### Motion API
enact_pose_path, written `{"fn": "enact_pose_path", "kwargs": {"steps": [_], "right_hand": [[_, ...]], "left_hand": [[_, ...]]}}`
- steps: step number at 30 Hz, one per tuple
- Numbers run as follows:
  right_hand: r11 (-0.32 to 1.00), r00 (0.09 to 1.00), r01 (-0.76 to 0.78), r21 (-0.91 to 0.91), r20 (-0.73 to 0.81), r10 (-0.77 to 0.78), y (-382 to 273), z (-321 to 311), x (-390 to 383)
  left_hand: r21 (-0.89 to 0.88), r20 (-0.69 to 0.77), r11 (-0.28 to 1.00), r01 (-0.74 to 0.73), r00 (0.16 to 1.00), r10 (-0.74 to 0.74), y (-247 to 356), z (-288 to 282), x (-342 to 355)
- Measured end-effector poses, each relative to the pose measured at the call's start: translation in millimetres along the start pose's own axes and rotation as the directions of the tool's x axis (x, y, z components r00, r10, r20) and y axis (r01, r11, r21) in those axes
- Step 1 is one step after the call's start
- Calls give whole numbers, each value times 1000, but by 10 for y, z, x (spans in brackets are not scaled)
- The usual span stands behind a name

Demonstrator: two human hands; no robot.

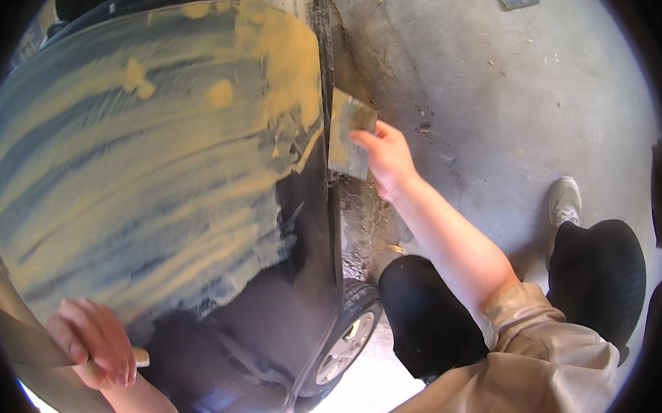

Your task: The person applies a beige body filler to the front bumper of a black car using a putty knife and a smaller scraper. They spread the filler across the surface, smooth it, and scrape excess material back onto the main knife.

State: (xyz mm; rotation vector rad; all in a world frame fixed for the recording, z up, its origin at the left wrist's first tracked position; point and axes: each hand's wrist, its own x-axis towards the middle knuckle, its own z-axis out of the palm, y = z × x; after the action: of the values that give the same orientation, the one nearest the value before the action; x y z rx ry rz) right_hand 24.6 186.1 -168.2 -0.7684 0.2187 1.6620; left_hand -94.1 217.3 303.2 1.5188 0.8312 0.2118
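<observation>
- My right hand (386, 158) pinches a flat metal spreader (348, 134), thumb on its face, held against the right edge of the car panel (151, 155).
- Panel is dark blue, smeared with tan filler (280, 54), thickest far right.
- My left hand (93, 341) is curled tight around a tan handle (140, 356), near left, just beside the panel's lower part.
- Wheel (344, 342) sits near, below the panel; grey concrete floor (503, 88) right.

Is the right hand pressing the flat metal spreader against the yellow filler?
No, the right hand holds the flat metal spreader beside the panel edge, off the yellow filler.
</observation>
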Motion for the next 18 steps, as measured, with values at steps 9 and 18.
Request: {"fn": "enact_pose_path", "kwargs": {"steps": [9,18], "right_hand": [[996,997,75,-46,26,-74,122,175,-17],[974,992,115,-193,74,-102,97,162,204]], "left_hand": [[-188,159,978,86,986,-56,182,-97,-26],[90,-83,974,209,976,-202,59,262,230]]}}
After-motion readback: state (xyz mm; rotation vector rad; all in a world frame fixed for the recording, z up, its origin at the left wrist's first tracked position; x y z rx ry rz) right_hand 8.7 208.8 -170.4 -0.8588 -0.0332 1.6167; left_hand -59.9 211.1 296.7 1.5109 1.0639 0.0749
